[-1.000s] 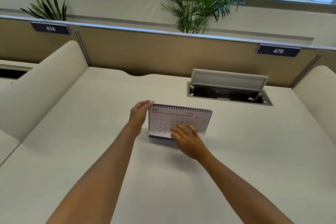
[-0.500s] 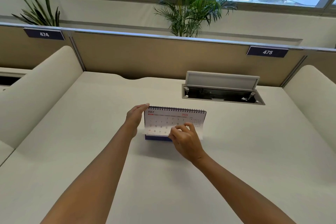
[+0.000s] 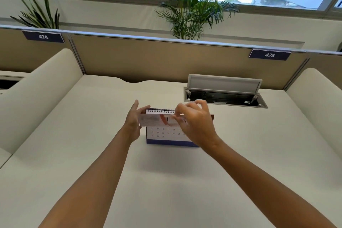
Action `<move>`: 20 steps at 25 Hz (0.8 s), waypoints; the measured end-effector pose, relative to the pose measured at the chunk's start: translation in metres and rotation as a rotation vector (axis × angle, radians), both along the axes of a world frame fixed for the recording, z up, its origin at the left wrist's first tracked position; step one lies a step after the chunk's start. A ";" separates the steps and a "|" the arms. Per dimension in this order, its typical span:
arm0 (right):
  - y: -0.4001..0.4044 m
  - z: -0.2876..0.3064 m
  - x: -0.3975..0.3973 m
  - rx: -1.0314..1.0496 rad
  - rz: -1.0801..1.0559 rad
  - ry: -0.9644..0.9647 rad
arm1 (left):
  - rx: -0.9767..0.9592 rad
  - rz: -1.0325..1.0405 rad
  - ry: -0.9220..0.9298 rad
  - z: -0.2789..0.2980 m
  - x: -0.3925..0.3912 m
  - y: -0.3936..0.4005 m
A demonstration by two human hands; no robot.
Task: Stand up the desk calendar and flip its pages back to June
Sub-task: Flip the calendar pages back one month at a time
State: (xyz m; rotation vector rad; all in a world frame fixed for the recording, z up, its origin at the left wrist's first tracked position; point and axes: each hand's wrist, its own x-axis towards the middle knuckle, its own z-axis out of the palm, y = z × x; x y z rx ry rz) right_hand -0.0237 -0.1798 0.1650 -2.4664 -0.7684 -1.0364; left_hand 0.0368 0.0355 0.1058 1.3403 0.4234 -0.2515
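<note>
A calendar (image 3: 166, 135) stands upright on a white desk (image 3: 185, 190), near the middle, its blue base strip resting on the surface and its wire spiral along the top edge. One page (image 3: 157, 120) is lifted from the front and curls up toward the spiral, blurred; its printing cannot be read. Beneath it the exposed sheet shows rows of dates, 14 through 30 legible; the month heading is hidden by the raised page.

The right hand (image 3: 194, 122) is partly closed, thumb and fingertips pinched on the right part of the raised page, the remaining fingers arched above the spiral. It covers the calendar's right half. The left hand (image 3: 133, 122) lies against the calendar's left edge, fingers extended and loosely spread, thumb at the front near the page's left end; whether it grips the stand or only steadies it cannot be told.

Behind the calendar, to the right, a cable box (image 3: 224, 96) is set into the desk with its lid raised. A tan partition (image 3: 148, 57) closes the far edge and carries plates numbered 474 (image 3: 43, 36) and 475 (image 3: 269, 55). Two plants stand beyond it, a palm (image 3: 190, 5) and a smaller one (image 3: 37, 11) at left.
</note>
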 end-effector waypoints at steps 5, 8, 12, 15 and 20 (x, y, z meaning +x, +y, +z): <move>0.000 0.036 0.019 0.074 -0.051 -0.014 | 0.007 -0.008 -0.067 0.006 -0.003 -0.008; 0.001 0.048 0.034 0.087 -0.065 -0.035 | 0.000 -0.020 -0.070 0.005 0.001 -0.008; -0.003 0.054 0.060 0.103 -0.104 -0.056 | 0.019 -0.022 -0.082 0.002 0.002 -0.011; -0.004 0.044 0.076 0.130 -0.147 -0.042 | 0.054 0.024 -0.107 0.007 -0.003 -0.019; -0.004 0.023 0.090 0.138 -0.216 -0.074 | -0.004 0.095 -0.127 0.013 -0.012 -0.027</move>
